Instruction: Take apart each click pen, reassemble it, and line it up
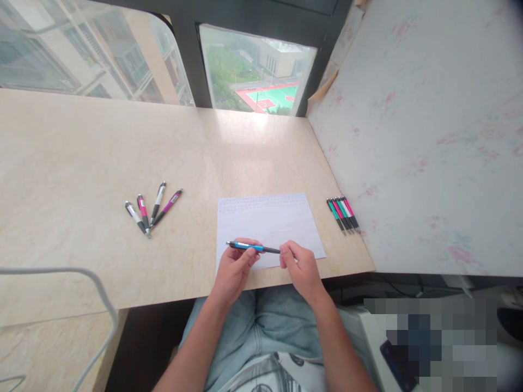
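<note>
1. Your two hands hold a slim blue-and-black ballpoint pen (pixel 253 247) level over the near edge of a white sheet of paper (pixel 269 220), at the near middle of the pale marble-patterned bench (pixel 81 152).
2. Your left hand (pixel 235 269) curls around the blue barrel, thumb on top and fingers closed on it.
3. Your right hand (pixel 300 267) pinches the pen's black right end between thumb and fingertips.
4. The sheet lies flat, with faint lines of writing along its far edge.
5. To the left, well apart from the paper, four loose pens (pixel 152 209) lie fanned out, their near tips close together: white-and-black, pink, black-and-white, purple.
6. To the right, near the bench's right edge, a tight row of green and pink pens (pixel 344 214) lies side by side, touching one another.
7. A floral-patterned panel (pixel 429 136) rises along the right side of the bench.
8. A window (pixel 261 76) at the far side overlooks buildings and a sports court.
</note>
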Motion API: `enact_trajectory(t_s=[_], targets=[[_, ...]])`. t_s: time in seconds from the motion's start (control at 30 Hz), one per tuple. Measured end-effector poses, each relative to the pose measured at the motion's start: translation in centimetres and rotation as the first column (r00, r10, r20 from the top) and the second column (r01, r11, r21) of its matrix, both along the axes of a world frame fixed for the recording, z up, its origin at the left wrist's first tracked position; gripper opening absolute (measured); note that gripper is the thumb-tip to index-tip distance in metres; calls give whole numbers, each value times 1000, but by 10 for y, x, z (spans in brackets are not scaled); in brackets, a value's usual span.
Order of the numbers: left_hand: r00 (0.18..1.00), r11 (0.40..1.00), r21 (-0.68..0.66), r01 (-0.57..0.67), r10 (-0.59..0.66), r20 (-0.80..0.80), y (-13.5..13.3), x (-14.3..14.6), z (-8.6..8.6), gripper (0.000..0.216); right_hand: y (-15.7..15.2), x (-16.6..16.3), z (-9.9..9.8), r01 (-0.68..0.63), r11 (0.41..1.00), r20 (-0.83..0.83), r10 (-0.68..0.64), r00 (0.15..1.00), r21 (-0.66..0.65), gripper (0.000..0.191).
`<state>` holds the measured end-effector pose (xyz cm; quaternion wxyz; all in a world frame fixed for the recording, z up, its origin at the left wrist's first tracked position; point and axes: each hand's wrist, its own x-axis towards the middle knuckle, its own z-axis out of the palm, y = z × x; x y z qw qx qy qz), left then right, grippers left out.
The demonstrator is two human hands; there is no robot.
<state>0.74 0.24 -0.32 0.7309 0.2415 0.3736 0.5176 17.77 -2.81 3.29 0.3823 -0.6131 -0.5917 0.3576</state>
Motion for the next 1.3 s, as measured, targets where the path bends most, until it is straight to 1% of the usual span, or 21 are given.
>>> enact_trajectory(t_s=[0.13,0.23,0.3,0.37,0.4,0.47,0.53,0.6,0.67,0.7,0.8,0.87,0.97,1.0,1.07,1.17,1.23,1.3], targets=[[1000,1000,29,-1,1,-4,-2,0,2,14,-1,-3,-5,24,999,21,-23,1000,-28,45],[1000,1000,31,4,-4,1,-2,1,4,15,-2,-3,-6,21,997,-4,-21,1000,-76,47],[1000,1000,20,-3,3,-1,-2,1,4,17,-3,-1,-4,-25,993,-31,22,999,-114,48],[1000,1000,5,-11,11,-7,-3,1,4,20,-4,1,-1,-101,984,-42,96,995,-144,48],[1000,1000,2,-12,12,-14,-3,1,4,21,-5,2,1,-134,979,-39,129,991,-152,45],[999,1000,17,-5,6,-42,-3,1,2,24,-5,3,4,-166,975,-24,164,986,-150,35],[995,998,55,14,-8,-98,-4,1,1,25,-6,2,8,-140,982,-20,139,990,-127,22],[983,994,96,55,-37,-182,-5,1,0,26,-6,-2,12,-93,991,-39,90,995,-92,20],[960,986,120,113,-77,-270,-5,0,-1,27,-6,-7,16,-101,992,-68,97,993,-69,27],[949,983,126,133,-90,-303,-5,0,-1,26,-6,-10,18,-135,989,-72,131,989,-66,34],[940,981,147,128,-72,-333,-6,1,-2,23,-9,-16,21,-241,966,-42,238,970,-90,55],[939,979,162,122,-60,-340,-6,1,-1,21,-11,-18,21,-247,963,-23,246,969,-110,63],[929,969,174,174,-102,-356,-6,2,3,21,-12,-16,17,-229,966,-63,222,973,-122,67],[929,965,179,190,-118,-350,-6,2,5,21,-13,-14,15,-225,966,-103,213,972,-128,68],[935,962,190,196,-125,-331,-6,2,7,21,-13,-10,11,-195,970,-238,157,958,-147,74],[949,969,193,155,-91,-303,-5,1,7,23,-11,-1,6,-83,984,-457,0,890,-161,90],[958,974,182,132,-78,-276,-5,1,4,25,-8,6,4,-9,988,-533,-74,843,-151,98],[965,978,169,123,-78,-251,-5,1,2,25,-7,11,4,31,990,-561,-105,821,-140,99]])
